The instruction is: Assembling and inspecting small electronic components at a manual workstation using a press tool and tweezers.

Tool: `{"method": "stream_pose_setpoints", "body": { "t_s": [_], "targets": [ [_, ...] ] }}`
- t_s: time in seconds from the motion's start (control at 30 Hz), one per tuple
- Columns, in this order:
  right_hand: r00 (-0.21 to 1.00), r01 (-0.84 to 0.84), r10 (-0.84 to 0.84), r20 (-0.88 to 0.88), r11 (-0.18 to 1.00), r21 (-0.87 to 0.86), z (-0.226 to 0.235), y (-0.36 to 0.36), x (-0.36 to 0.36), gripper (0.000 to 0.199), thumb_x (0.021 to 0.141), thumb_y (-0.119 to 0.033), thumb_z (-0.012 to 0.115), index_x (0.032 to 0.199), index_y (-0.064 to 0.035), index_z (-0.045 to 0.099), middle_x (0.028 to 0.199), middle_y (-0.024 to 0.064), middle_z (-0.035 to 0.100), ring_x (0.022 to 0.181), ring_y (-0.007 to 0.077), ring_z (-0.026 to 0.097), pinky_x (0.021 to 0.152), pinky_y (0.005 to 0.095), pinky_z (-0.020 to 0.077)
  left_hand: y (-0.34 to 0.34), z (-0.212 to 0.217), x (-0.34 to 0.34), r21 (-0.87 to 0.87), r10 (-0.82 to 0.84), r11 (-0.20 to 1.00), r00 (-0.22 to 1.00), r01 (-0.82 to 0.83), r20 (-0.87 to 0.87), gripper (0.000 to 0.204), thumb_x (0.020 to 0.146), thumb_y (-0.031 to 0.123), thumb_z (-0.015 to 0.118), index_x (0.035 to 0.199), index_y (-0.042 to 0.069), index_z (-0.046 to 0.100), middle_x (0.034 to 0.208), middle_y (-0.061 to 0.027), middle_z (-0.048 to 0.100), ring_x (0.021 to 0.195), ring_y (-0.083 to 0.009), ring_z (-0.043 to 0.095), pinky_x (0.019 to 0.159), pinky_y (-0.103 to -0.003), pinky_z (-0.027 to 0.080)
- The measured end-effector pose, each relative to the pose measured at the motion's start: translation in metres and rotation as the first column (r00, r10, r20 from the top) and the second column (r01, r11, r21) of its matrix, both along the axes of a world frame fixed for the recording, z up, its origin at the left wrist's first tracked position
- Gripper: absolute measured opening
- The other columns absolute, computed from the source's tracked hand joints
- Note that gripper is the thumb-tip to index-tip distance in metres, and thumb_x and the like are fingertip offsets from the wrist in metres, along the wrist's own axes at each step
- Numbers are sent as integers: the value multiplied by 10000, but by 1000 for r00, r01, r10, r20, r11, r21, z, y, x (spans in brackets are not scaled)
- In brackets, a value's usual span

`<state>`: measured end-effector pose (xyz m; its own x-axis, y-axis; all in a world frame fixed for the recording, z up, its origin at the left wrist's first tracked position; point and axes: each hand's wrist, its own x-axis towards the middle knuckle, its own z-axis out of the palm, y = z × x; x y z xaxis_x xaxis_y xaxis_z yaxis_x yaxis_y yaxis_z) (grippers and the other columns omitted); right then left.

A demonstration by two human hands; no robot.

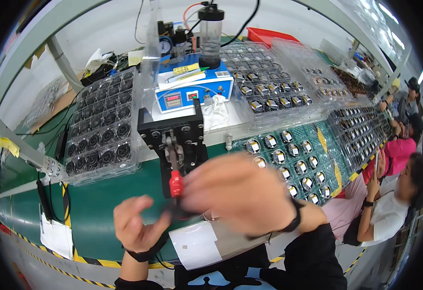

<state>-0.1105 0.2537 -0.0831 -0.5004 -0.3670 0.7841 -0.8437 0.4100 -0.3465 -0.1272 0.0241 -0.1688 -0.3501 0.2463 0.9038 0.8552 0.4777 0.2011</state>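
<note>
A black press fixture (170,130) with a metal toggle clamp and a red handle (176,184) stands in front of me. My right hand (240,193), smeared by motion, reaches in from the right beside that handle; its fingers are too blurred to read. Left of the handle's lower end is my left hand (136,222), with thumb and forefinger apart. Between the two hands, a dark blurred piece (178,211) lies below the handle; what it is and whether a hand touches it cannot be made out.
Behind the fixture sits a blue control box (192,92) with a clear cylinder (211,38). A clear tray (100,121) of black round parts is left. Several round parts (279,156) lie on the green mat, right, beside stacked trays (274,94). White paper (194,244) lies near me. Co-workers (385,212) sit right.
</note>
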Motion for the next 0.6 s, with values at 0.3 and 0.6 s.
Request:
{"method": "stream_pose_setpoints", "body": {
  "t_s": [0.3,0.6],
  "targets": [
    [618,780,-613,493,556,-287,-95,240,-155,304,871,-92,624,1133,-34,481,811,73,593,563,139,615,429,222,427,4,-39,-39,-269,203,962,543,44,815,709,635,311,839,1132,43,411,595,-18,510,567,-208,556,542,-322,449],
    [512,852,-626,588,455,-257,-152,301,-279,296,806,-95,676,1050,-3,535,805,98,650,563,145,612,486,251,493,2,-56,-47,-158,96,979,386,132,918,679,636,368,840,1022,39,389,570,-42,486,505,-217,531,488,-314,421]
  ]
}}
